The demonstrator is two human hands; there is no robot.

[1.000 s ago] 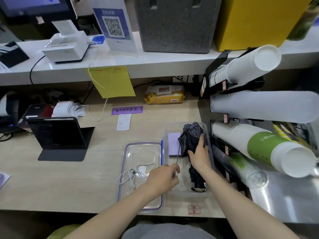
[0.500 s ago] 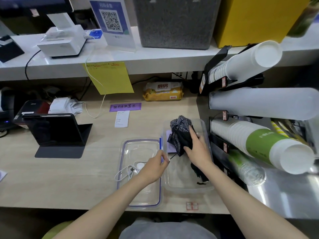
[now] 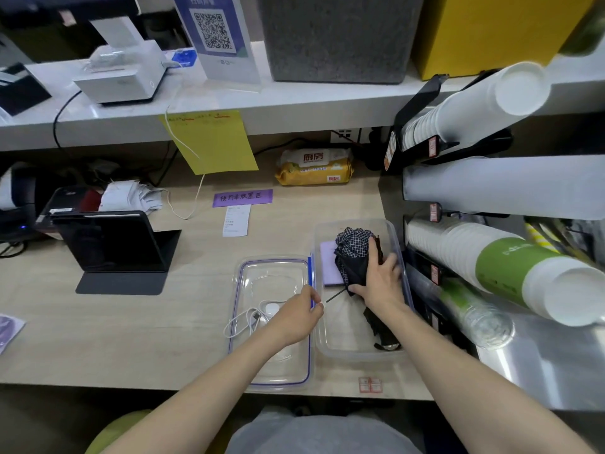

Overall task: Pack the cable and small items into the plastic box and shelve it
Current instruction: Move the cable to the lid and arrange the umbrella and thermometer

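A clear plastic box (image 3: pixel 397 244) stands at the desk's right end. In it lie a purple notepad (image 3: pixel 329 265) and a folded black umbrella (image 3: pixel 352 247) with checked fabric. My right hand (image 3: pixel 381 280) grips the umbrella's bundled fabric inside the box. My left hand (image 3: pixel 294 317) hovers at the box's left rim, its fingertips pinching the tip of a thin black rib that sticks out of the umbrella. The box's lid (image 3: pixel 242 322), edged in blue, lies flat to the left. A coiled white cable (image 3: pixel 240 324) with its plug rests on the lid, partly hidden by my left hand.
Cup dispensers (image 3: pixel 491 257) jut out just right of the box. A black tablet (image 3: pixel 114 244) on a stand sits to the left, with a receipt (image 3: pixel 236 221) and a purple label (image 3: pixel 242 197) behind the lid. A pack of wipes (image 3: pixel 314 167) lies under the upper shelf (image 3: pixel 294 106).
My right hand has shifted its grip on the umbrella and pressed the fabric lower into the box. My left hand has moved up and left to the box's rim.
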